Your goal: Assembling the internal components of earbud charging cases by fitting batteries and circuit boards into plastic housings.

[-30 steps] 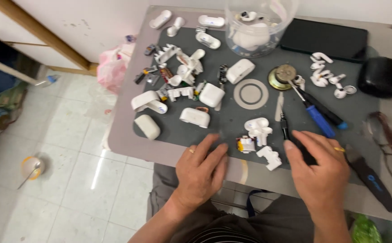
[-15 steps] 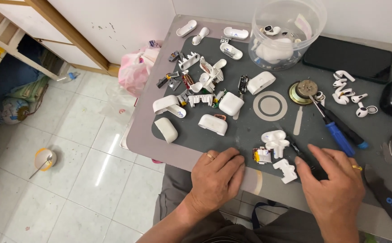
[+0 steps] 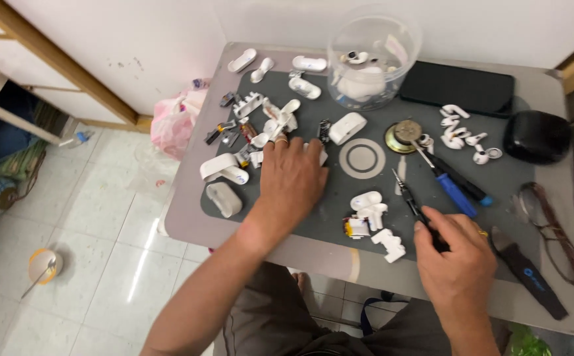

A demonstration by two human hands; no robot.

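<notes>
My left hand (image 3: pixel 291 181) lies palm down on the dark work mat (image 3: pixel 340 204), its fingers over small white earbud-case parts at the edge of the pile of white shells and small components (image 3: pixel 260 122). What lies under the palm is hidden. My right hand (image 3: pixel 457 257) rests near the table's front edge, shut on the black handle of thin tweezers (image 3: pixel 407 191), whose tip points up the mat. A small group of white case pieces (image 3: pixel 371 217) with a tiny yellow-wrapped part lies between my hands.
A clear plastic tub (image 3: pixel 371 56) with white parts stands at the back. Beside it lie a black phone (image 3: pixel 457 89), a black pouch (image 3: pixel 537 136), loose earbuds (image 3: pixel 463 135), a blue-handled screwdriver (image 3: pixel 455 191), a round ring (image 3: pixel 362 158), glasses (image 3: pixel 547 217). Tiled floor lies left.
My left hand has moved from the table's front edge up the mat onto the white parts near the pile. My right hand has stayed by the tweezers. The camera has shifted.
</notes>
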